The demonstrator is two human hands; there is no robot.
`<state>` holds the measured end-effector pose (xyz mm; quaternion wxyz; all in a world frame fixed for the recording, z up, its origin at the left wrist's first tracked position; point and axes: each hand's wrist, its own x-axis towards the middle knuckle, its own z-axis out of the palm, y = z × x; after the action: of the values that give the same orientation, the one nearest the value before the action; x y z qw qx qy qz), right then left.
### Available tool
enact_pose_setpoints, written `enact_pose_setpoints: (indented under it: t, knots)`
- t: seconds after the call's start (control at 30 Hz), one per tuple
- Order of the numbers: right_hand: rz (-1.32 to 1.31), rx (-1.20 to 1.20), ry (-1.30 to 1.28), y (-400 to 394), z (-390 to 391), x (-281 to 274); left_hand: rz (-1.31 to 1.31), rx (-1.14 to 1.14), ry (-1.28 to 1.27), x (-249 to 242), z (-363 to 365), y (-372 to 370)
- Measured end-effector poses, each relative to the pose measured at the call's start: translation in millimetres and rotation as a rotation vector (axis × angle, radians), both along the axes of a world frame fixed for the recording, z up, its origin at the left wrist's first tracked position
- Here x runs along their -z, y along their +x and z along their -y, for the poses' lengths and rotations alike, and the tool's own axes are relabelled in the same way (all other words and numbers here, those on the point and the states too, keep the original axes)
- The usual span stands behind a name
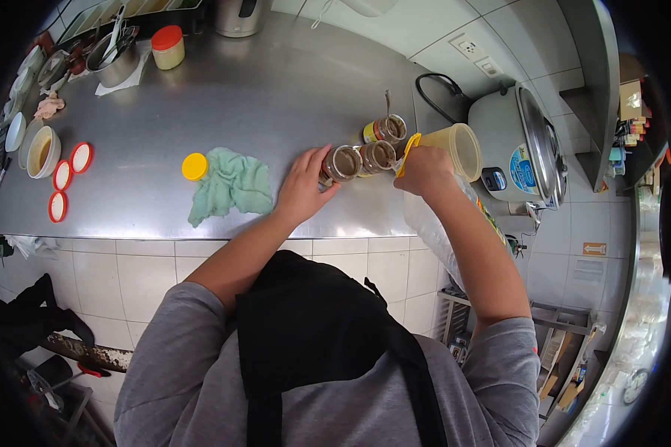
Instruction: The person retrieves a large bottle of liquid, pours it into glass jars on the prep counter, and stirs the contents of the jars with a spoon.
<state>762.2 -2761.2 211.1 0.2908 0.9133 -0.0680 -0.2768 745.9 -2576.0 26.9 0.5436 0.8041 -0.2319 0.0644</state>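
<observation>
My left hand (303, 185) is wrapped round the side of an open glass jar (343, 164) with brown contents. Touching that jar on its right is a second open jar (379, 156), also brown inside. Just behind them stands a third jar (390, 130) with a yellow label and a spoon handle sticking up. My right hand (427, 170) is closed on a yellow plastic piece (407, 155) seen edge-on, close to the second jar's rim. A clear plastic bag (431, 227) hangs below that hand, partly hidden by my forearm. A tall translucent tub (466, 149) stands right behind the hand.
Left of my left hand lie a green cloth (235, 186) and a yellow lid (194, 167). A bowl (43, 152) and several red lids (81, 157) are at the far left. A large grey cooker (499, 127) stands right, below a wall shelf (593, 97). The counter's front edge (238, 237) is near me.
</observation>
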Motion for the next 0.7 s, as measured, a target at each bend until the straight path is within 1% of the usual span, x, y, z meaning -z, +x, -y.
enact_pose_setpoints:
  t: [0.1, 0.2, 0.27, 0.3, 0.37, 0.4, 0.43, 0.47, 0.53, 0.6, 0.63, 0.67, 0.7]
  knots:
    - [0.049, 0.038, 0.018, -2, 3, -8, 0.015, -0.003, -0.013, 3, 1, 0]
    - [0.113, 0.107, 0.094, -10, 12, -20, 0.029, -0.001, -0.028, 4, 1, 1]
    - [0.209, 0.196, 0.225, -18, 18, -31, 0.034, 0.008, -0.033, 3, 1, 0]
    - [0.219, 0.199, 0.230, -25, 23, -34, 0.028, -0.006, -0.033, 1, 0, -1]
    - [0.463, 0.187, 0.462, -44, 35, -42, 0.038, -0.013, -0.031, -7, -5, -7]
    - [0.481, 0.188, 0.464, -56, 44, -46, 0.061, -0.011, -0.049, -15, -13, -11]
    - [0.621, 0.169, 0.608, -72, 53, -49, 0.082, -0.004, -0.065, -23, -24, -16]
    - [0.760, 0.148, 0.753, -89, 62, -51, 0.120, -0.016, 0.007, -33, -38, -19]
    - [0.917, 0.237, 0.960, -121, 81, -62, 0.154, -0.045, 0.199, -40, -74, -21]
    - [1.105, 0.336, 1.047, -158, 111, -65, 0.145, -0.061, 0.416, -36, -108, -20]
    - [1.208, 0.407, 1.078, -176, 139, -58, 0.135, -0.061, 0.514, -34, -120, -19]
    - [1.274, 0.466, 1.055, -188, 148, -66, 0.141, -0.059, 0.524, -28, -126, -18]
    - [1.335, 0.448, 1.050, -197, 165, -67, 0.078, -0.022, 0.523, -19, -130, -17]
